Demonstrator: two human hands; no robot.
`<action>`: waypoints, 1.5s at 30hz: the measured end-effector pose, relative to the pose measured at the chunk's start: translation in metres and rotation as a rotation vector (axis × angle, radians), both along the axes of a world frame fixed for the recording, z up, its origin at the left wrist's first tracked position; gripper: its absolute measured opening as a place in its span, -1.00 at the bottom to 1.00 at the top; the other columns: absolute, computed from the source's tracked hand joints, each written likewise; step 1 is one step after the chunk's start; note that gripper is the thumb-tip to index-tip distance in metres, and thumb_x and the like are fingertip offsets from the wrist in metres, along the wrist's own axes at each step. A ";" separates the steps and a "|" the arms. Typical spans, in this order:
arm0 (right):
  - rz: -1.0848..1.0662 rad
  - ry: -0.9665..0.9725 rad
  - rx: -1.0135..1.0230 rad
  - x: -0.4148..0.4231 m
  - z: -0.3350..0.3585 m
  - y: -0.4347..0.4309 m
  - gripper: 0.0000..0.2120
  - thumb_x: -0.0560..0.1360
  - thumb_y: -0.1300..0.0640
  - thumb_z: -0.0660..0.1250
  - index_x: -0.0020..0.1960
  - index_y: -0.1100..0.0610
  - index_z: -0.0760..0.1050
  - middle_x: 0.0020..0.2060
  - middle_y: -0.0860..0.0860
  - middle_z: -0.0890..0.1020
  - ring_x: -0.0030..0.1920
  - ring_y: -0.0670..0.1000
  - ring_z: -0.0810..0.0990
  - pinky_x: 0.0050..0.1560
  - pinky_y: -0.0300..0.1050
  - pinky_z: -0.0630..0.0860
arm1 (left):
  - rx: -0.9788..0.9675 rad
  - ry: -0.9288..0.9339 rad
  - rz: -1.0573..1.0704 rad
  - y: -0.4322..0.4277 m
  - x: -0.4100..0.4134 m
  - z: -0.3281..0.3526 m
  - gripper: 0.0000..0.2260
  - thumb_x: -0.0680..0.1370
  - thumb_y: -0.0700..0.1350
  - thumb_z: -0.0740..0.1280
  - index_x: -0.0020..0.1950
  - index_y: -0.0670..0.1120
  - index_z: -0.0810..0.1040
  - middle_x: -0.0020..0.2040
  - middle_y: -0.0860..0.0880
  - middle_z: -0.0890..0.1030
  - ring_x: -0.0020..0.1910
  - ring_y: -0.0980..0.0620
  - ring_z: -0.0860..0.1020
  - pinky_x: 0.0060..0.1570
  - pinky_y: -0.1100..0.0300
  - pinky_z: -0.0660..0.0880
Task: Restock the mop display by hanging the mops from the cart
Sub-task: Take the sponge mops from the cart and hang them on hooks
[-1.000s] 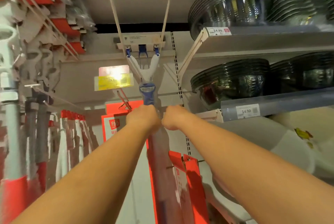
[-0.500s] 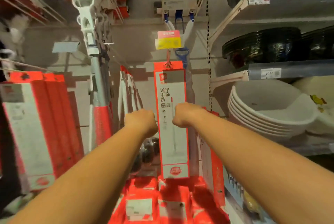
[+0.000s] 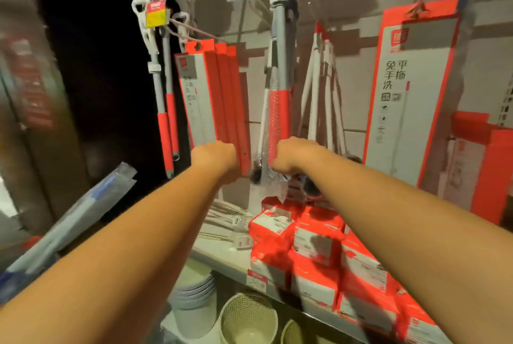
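Observation:
Both my arms reach forward at the mop display. My left hand [image 3: 215, 157] is a fist in front of the lower corner of a row of hanging red and white mop boxes [image 3: 211, 96]. My right hand [image 3: 294, 156] is also a fist, just in front of the lower end of a hanging bubble-wrapped mop with a red grip [image 3: 277, 116]. Its fingers are hidden, and I see nothing held in either hand. A long mop in a clear plastic sleeve with blue parts [image 3: 83, 205] leans slanted at the lower left.
More red-gripped mops [image 3: 166, 127] hang at the left, white poles [image 3: 322, 94] in the middle and a large boxed mop [image 3: 410, 88] at the right. Red and white cartons [image 3: 313, 243] are stacked on the shelf [image 3: 222, 257]. White bowls [image 3: 194, 288] and baskets [image 3: 249, 316] stand below.
My view has swung down and left from the blue-handled mop on the top hooks to the lower display. Both hands have let go of that mop and moved down as fists.

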State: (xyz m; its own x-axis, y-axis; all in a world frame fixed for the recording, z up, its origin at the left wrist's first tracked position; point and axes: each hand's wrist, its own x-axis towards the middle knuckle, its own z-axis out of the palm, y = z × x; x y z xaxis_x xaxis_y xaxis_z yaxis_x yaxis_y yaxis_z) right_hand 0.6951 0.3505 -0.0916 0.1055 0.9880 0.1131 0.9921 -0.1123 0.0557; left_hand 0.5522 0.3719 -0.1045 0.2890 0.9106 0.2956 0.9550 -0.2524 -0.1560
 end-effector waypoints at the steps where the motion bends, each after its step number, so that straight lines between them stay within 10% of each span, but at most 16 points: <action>1: 0.042 -0.005 -0.013 -0.007 -0.007 0.006 -0.70 0.50 0.06 0.26 0.18 0.16 0.51 0.10 0.10 0.56 -0.05 0.15 0.49 -0.04 -0.05 0.46 | -0.014 0.000 0.035 0.002 -0.007 -0.005 -0.73 0.56 -0.06 0.23 0.22 -0.11 0.54 0.17 -0.12 0.57 0.14 -0.16 0.55 -0.07 0.09 0.35; 12: 0.444 -0.074 -0.109 -0.084 -0.082 0.057 -0.68 0.56 0.07 0.17 0.25 0.16 0.45 0.23 0.14 0.51 0.19 0.18 0.50 0.03 -0.01 0.40 | -0.166 -0.075 0.458 -0.014 -0.081 -0.082 -0.81 0.58 -0.07 0.23 0.11 -0.12 0.52 -0.24 -0.02 0.42 -0.24 0.00 0.42 -0.19 0.11 0.32; 21: 0.704 -0.088 -0.218 -0.203 -0.123 0.082 -0.73 0.48 0.09 0.26 0.13 0.16 0.55 0.06 0.13 0.59 0.01 0.18 0.56 -0.09 -0.05 0.40 | -0.221 -0.132 0.713 -0.022 -0.189 -0.125 -0.71 0.60 -0.03 0.21 0.27 -0.09 0.51 0.21 -0.10 0.57 0.19 -0.12 0.54 0.00 0.05 0.41; 33: 0.828 -0.074 -0.279 -0.425 -0.171 0.133 -0.76 0.55 -0.02 0.22 0.10 0.11 0.51 -0.02 0.05 0.56 -0.12 0.09 0.47 -0.12 -0.08 0.38 | -0.300 -0.102 0.860 0.016 -0.396 -0.160 -0.78 0.56 -0.04 0.25 0.14 -0.09 0.54 -0.07 -0.05 0.52 0.02 -0.09 0.58 -0.16 0.10 0.37; 45: 0.912 -0.100 -0.307 -0.577 -0.212 0.200 -0.72 0.57 0.01 0.19 0.19 0.11 0.49 0.05 0.06 0.58 -0.07 0.08 0.50 -0.12 -0.10 0.40 | -0.343 -0.106 0.881 0.085 -0.543 -0.207 -0.69 0.59 0.10 0.24 0.17 -0.08 0.53 0.09 -0.06 0.61 0.07 -0.09 0.59 -0.14 0.11 0.36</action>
